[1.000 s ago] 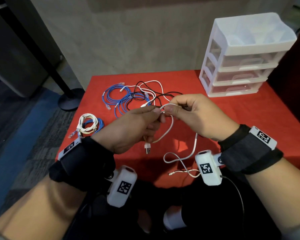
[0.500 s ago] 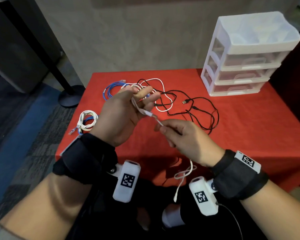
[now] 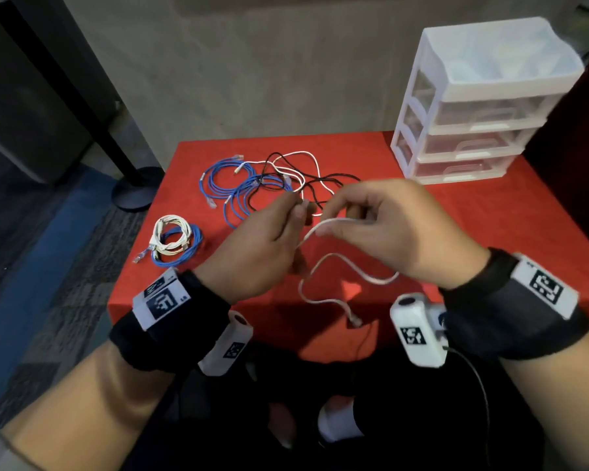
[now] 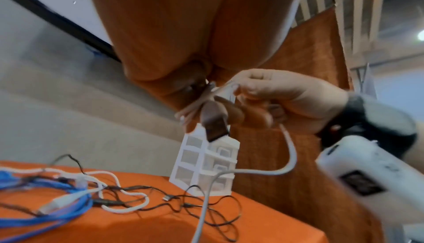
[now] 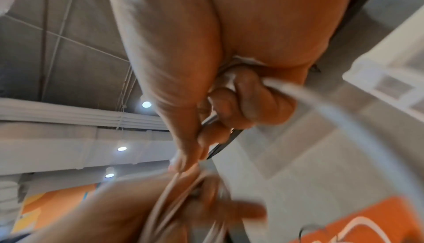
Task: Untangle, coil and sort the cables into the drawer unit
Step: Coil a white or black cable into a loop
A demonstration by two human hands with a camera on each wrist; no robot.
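Both hands hold one white cable (image 3: 351, 270) above the red table (image 3: 490, 226). My left hand (image 3: 262, 246) grips gathered loops of it (image 4: 195, 107), its USB plug (image 4: 215, 129) hanging below the fingers. My right hand (image 3: 381, 222) pinches a strand (image 3: 334, 223) beside the left fingers (image 5: 284, 91). The loose tail curls down to a small plug (image 3: 354, 321) near the table's front edge. Behind the hands lies a tangle of blue (image 3: 232, 185), white (image 3: 300, 158) and black cables (image 4: 206, 208). The white drawer unit (image 3: 483, 100) stands at the back right, drawers shut.
A coiled white and blue bundle (image 3: 174, 239) lies at the table's left edge. A black stanchion base (image 3: 136, 188) stands on the floor to the left. A grey wall runs behind the table.
My right hand rose from below back up to the left hand, bringing another length of white cable to it. The hanging tail is shorter and curled.
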